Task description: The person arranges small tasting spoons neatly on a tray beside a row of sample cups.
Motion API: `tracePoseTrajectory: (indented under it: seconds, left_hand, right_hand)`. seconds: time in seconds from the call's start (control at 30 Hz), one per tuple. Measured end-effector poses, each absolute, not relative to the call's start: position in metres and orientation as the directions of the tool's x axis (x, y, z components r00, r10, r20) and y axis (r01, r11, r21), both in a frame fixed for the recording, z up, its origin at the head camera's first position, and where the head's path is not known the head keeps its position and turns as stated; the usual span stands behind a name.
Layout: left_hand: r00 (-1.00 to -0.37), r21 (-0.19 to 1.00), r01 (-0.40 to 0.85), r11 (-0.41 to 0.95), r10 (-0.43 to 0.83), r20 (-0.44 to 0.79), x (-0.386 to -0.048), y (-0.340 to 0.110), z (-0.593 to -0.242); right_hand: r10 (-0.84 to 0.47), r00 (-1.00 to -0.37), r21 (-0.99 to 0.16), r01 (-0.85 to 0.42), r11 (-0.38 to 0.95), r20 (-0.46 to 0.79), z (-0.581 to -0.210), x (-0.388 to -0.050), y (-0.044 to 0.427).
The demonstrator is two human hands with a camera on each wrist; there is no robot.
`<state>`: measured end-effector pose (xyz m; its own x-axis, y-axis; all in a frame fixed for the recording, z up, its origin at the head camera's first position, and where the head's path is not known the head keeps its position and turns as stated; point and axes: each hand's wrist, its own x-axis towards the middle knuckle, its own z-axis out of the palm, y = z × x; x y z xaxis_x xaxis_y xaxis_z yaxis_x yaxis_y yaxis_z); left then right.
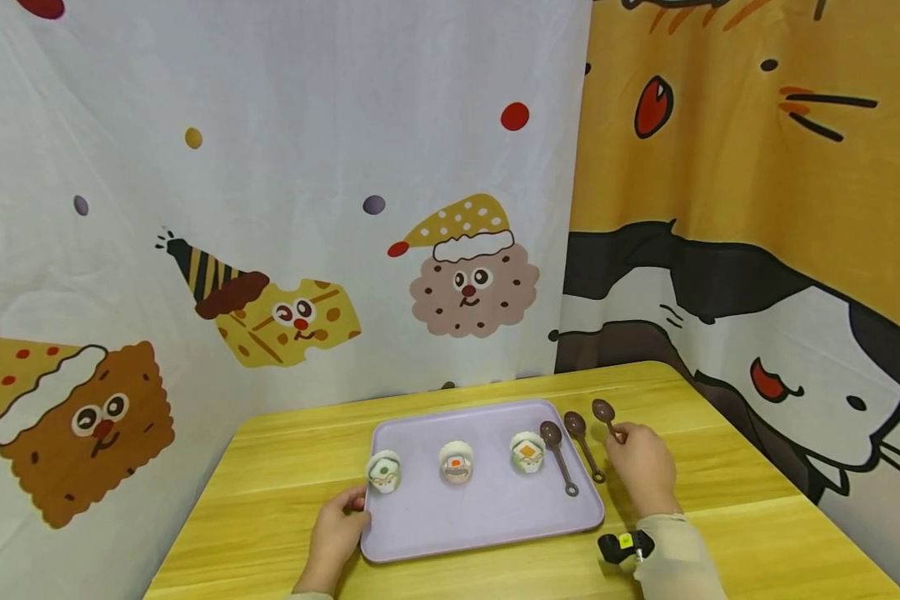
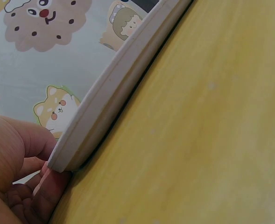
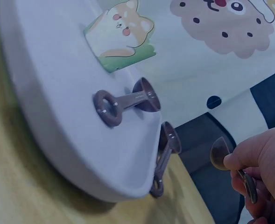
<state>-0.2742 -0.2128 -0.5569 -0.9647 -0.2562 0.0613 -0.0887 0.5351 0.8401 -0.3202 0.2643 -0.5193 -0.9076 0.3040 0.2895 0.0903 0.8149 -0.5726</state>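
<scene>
Right hand (image 1: 645, 468) pinches a glossy brown round-bowled spoon (image 1: 603, 410), right of the shallow lilac rectangular tray (image 1: 457, 521); left hand (image 1: 335, 529) grips that tray's left edge!

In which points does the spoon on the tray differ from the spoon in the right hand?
The tray spoon lies on the tray, untouched; the held spoon is in the right hand's grip. The tray spoon shows its whole handle, while the held spoon's handle is partly covered by that grip. Both spoons are brown.
</scene>
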Motion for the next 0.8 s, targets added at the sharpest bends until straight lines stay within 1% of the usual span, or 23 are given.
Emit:
tracePoseTrajectory:
  seconds: [0.37,0.8]
  left_hand:
    - [-0.966,0.844,-0.087,0.53,-0.253,0.059,-0.274,-0.213,-0.557]
    - [-0.966,0.851,-0.096,0.517,-0.256,0.047,-0.275,-0.213,-0.557]
  right_hand:
    - [0.308,-0.912,-0.575,0.103,0.812,0.271,-0.508,-0.316,0.261]
    - [0.299,-0.913,-0.572,0.092,0.815,0.279,-0.509,-0.318,0.252]
